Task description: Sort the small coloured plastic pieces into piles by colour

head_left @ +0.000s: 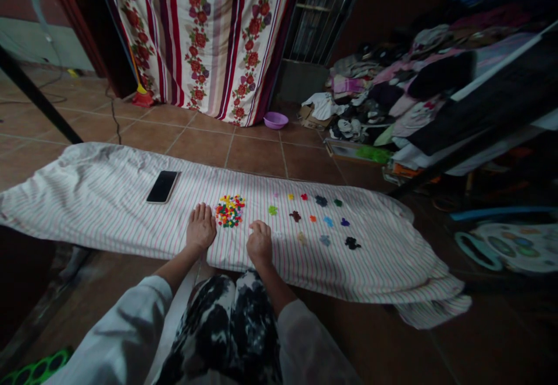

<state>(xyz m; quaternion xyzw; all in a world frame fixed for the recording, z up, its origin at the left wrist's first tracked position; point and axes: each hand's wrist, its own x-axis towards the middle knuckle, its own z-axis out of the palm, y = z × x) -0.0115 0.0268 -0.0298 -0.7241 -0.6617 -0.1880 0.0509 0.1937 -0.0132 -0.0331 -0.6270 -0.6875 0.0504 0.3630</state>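
Observation:
On a striped cloth [196, 184] lies a heap of small mixed-colour pieces [230, 211]. My left hand [201, 228] rests flat on the cloth just left of the heap, fingers stretched out. To the right of the heap, my right hand [260, 242] is closed with its fingers curled; anything between them is too small to make out. Small single-colour groups lie further right in rows, among them a light green one [272, 210], a brown one [295, 216], a dark grey one [321, 200], a blue one [328, 221] and a black one [353, 243].
A phone [163, 187] lies on the cloth to the left. Beyond are a floral curtain [196, 42], a purple basin [275, 120], a red broom [143, 97] and piled clothes [392, 82]. A dark bar [39, 97] slants at the left.

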